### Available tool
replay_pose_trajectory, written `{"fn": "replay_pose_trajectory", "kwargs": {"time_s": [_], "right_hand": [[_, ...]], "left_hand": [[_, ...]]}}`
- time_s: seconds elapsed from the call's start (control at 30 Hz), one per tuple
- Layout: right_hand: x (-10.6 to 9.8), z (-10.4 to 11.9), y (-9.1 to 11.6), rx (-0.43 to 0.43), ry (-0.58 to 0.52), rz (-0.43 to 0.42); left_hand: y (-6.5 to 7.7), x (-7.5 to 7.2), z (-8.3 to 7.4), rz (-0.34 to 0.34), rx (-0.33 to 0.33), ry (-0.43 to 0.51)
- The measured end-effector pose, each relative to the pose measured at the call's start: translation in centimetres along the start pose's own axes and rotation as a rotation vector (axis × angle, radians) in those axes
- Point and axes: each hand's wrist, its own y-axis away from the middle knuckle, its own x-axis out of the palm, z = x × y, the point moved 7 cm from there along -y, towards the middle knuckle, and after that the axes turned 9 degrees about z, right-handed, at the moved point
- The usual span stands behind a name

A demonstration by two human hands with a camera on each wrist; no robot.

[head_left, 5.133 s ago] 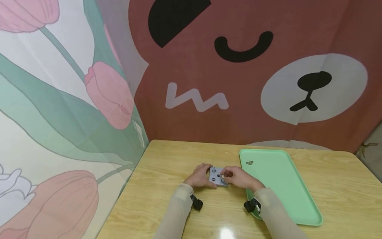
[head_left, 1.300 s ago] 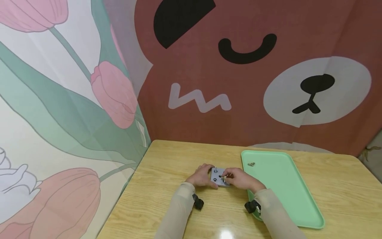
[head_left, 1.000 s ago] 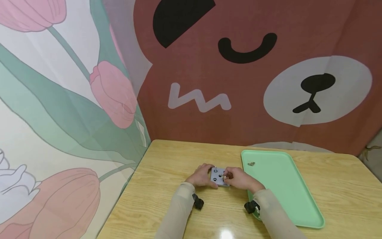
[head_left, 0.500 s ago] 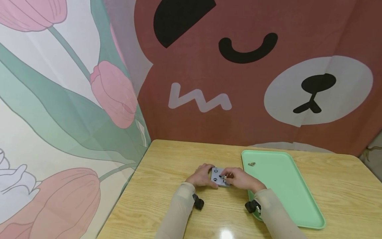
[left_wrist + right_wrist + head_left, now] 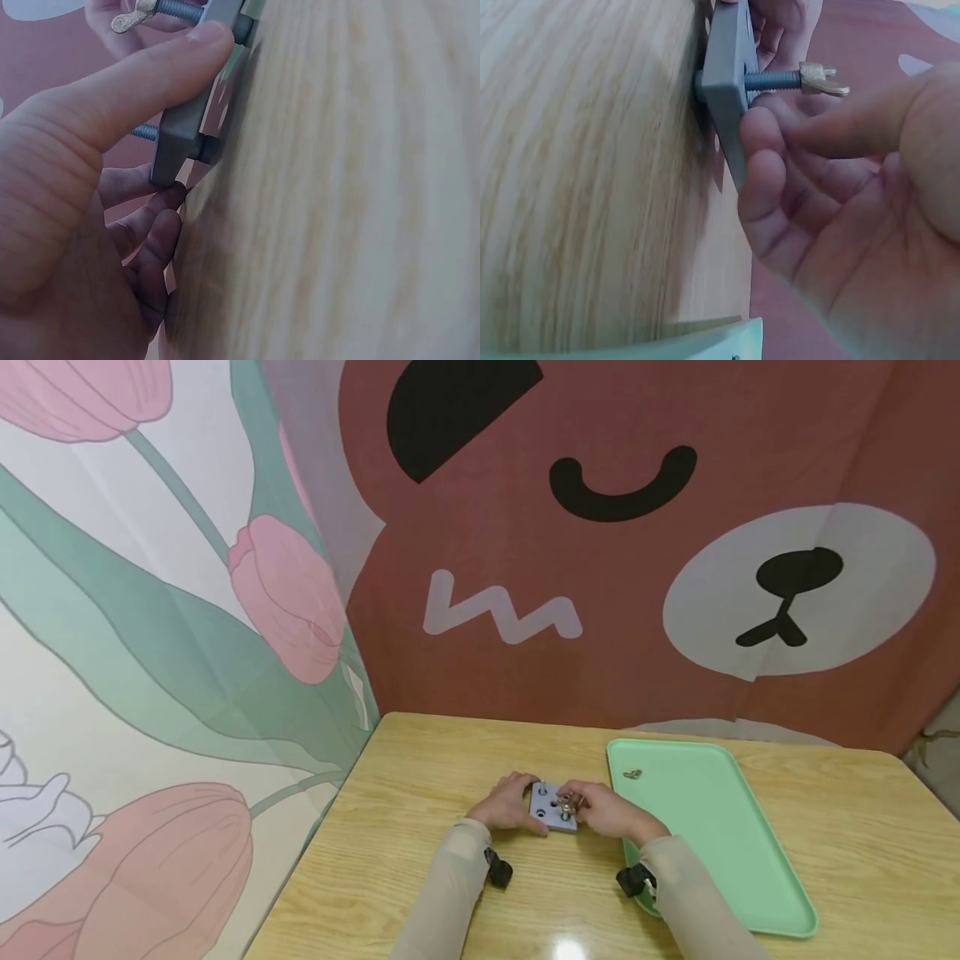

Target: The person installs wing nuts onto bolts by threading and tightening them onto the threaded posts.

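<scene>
A grey metal plate with several holes stands slightly off the table on bolt heads. My left hand grips its left side, thumb on the near edge and fingers at the far edge. Near the plate's right side a threaded bolt sticks up, with a brass-coloured wing nut at its top end. My right hand is beside that wing nut, fingers loosely bent around the bolt and not pinching the nut. Another bolt without a visible nut rises at the plate's far left corner.
A green tray lies on the wooden table, right of the plate and partly under my right forearm. Small brass-coloured pieces rest in its far left corner. A printed cloth hangs behind the table.
My right fingers have shifted about the wing nut and now come away from it, so more of it shows. My left hand keeps its grip on the plate.
</scene>
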Motion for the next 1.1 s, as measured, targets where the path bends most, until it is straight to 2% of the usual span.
{"fn": "replay_pose_trajectory", "kwargs": {"time_s": [0.27,0.67,0.8,0.93,1.1], "right_hand": [[0.0,0.6,0.1,-0.082,0.010,0.026],[-0.2,0.0,0.0,-0.005,0.027,-0.049],[0.0,-0.4,0.1,0.016,-0.005,-0.041],[-0.2,-0.2,0.3,-0.041,-0.032,-0.011],[-0.5,0.5,0.4,-0.137,0.011,-0.019]], "left_hand": [[0.0,-0.1,-0.2,0.006,-0.004,-0.008],[0.1,0.0,-0.3,0.008,0.004,-0.020],[0.0,0.1,-0.3,0.004,0.012,-0.016],[-0.2,0.2,0.0,-0.001,0.001,-0.011],[-0.2,0.1,0.1,-0.003,0.003,-0.018]]}}
